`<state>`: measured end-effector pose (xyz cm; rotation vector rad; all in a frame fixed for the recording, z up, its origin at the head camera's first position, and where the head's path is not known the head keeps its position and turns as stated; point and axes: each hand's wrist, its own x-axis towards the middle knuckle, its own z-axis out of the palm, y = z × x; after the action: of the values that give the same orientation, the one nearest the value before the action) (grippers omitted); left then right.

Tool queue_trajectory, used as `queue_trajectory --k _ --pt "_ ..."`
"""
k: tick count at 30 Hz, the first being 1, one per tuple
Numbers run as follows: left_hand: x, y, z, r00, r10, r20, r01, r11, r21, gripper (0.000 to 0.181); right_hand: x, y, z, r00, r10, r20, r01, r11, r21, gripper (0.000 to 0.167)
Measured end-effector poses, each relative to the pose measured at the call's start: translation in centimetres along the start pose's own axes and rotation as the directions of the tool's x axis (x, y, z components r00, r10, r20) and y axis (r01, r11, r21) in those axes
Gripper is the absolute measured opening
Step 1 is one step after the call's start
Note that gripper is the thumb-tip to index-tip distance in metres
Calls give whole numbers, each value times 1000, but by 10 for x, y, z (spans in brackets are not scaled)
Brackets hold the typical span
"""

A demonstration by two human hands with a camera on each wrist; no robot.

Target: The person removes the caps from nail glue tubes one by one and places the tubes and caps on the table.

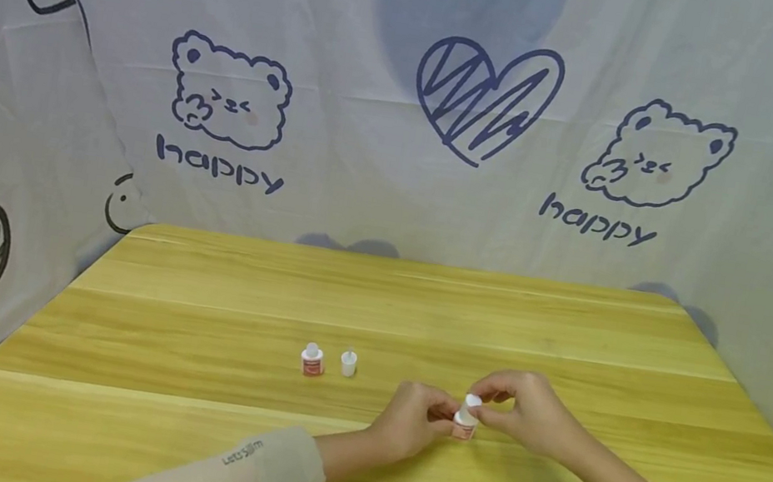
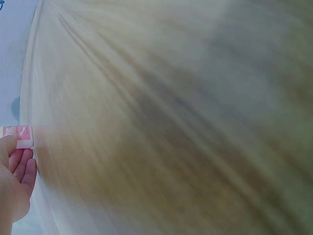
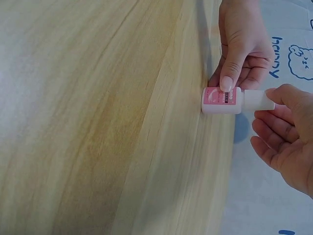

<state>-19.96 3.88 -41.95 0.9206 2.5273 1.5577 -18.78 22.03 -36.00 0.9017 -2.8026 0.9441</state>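
Observation:
A small white bottle with a pink label (image 3: 222, 101) stands upright on the table. My left hand (image 1: 409, 422) holds its body, thumb across the label in the right wrist view. My right hand (image 1: 535, 414) pinches the bottle's white cap (image 3: 257, 100) between thumb and fingers. The cap sits at the top of the bottle; whether it is tight I cannot tell. At the edge of the left wrist view, part of the label shows in the fingers. To the left stands a second pink-labelled bottle (image 1: 312, 361), and beside it a separate white cap (image 1: 347, 364).
The wooden table (image 1: 200, 270) runs back to a pale cloth (image 1: 343, 133) printed with bears and hearts. Another side of the cloth hangs along the left, and more of it along the right.

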Motion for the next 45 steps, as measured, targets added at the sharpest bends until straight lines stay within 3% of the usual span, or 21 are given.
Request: queue_trajectory --k 11,19,25,32,45 --pt "0 -1 -1 1000 20 0 -20 1000 6 15 2 0 -2 999 -35 16 34 999 10 12" --pt "0 0 0 999 42 -1 -42 999 11 15 0 0 5 998 23 -56 -25 999 -21 11" --pt "0 0 0 1000 24 4 -24 1000 -16 15 0 -2 6 996 18 -85 -22 998 -55 6" --pt "0 0 1 1000 28 9 -28 998 -48 15 1 -4 3 998 22 -56 -26 997 -67 5" --pt "-1 1 -1 999 36 10 -35 999 -21 16 3 -4 -2 999 -31 12 32 998 -50 7"
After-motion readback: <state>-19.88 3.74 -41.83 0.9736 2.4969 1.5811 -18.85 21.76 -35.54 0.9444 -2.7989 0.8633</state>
